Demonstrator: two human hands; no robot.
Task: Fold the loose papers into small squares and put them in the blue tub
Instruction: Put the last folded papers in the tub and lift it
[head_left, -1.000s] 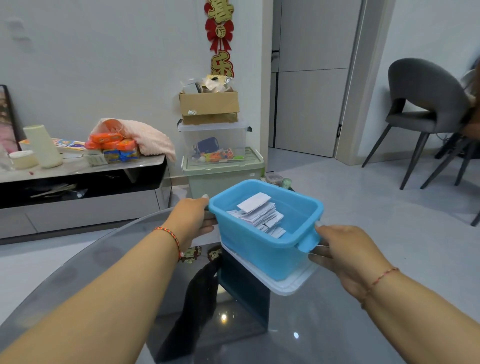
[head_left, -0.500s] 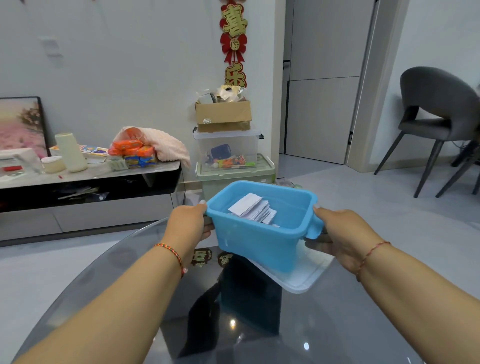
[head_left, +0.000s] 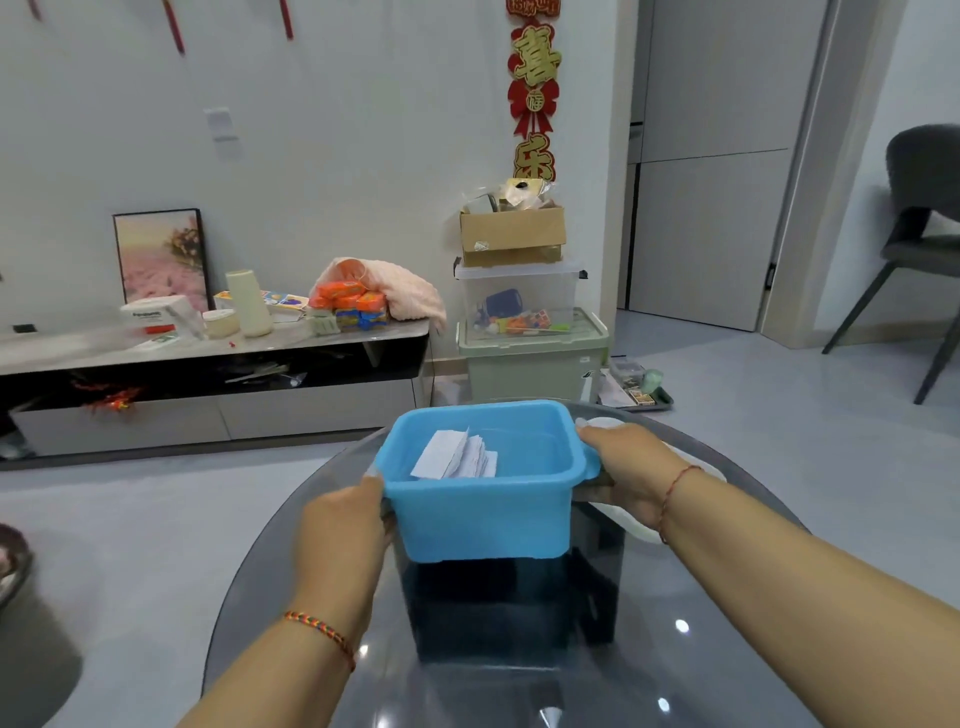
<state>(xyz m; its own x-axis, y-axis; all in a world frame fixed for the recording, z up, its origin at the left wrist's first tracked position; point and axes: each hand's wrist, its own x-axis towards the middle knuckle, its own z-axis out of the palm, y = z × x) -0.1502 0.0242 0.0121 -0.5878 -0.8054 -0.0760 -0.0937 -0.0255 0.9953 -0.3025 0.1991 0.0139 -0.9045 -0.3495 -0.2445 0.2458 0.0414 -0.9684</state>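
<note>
The round dark glass worktop (head_left: 322, 519) is seen in the foreground. The blue tub (head_left: 483, 512) is held at its far part, seemingly just above it. The tub is gripped at its left end by the left hand (head_left: 340, 525) and at its handle by the right hand (head_left: 626, 467), fingers curled. Folded papers (head_left: 457, 457) are stacked inside the tub.

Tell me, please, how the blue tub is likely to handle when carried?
Probably light: the blue tub holds only a few folded papers. Its moulded plastic walls look stiff. The papers lean loosely, so tilting would likely slide them.
</note>
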